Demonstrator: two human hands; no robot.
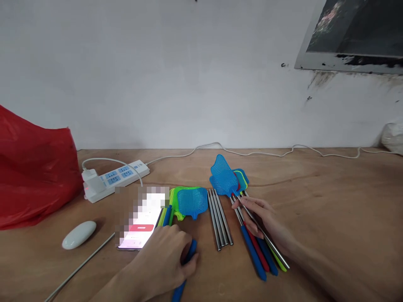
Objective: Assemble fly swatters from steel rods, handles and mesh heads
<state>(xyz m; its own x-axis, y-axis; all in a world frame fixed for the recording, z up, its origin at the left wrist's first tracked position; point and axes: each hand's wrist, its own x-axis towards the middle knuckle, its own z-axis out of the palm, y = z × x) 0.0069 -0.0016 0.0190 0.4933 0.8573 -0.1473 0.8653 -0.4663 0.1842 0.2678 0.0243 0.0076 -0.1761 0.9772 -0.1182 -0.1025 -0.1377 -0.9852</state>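
My left hand point(165, 258) rests on the wooden table point(330, 201), fingers curled round a blue handle point(185, 272) near a phone point(140, 228) with a lit screen. My right hand point(266, 222) pinches the metal rod of a blue fly swatter point(224, 175), lifting its head slightly above a pile of assembled swatters point(241, 180) with blue, red and green handles point(261, 251). A stack of loose swatter heads point(189, 202), blue on green, lies beside the phone. Several bare metal rods point(219, 218) lie between the two hands.
A red plastic bag point(31, 176) fills the left side. A white power strip point(115, 178) with a plugged charger sits by it, its cable running along the wall. A white oval object point(79, 234) lies near the front left. A white bag point(393, 136) shows at far right.
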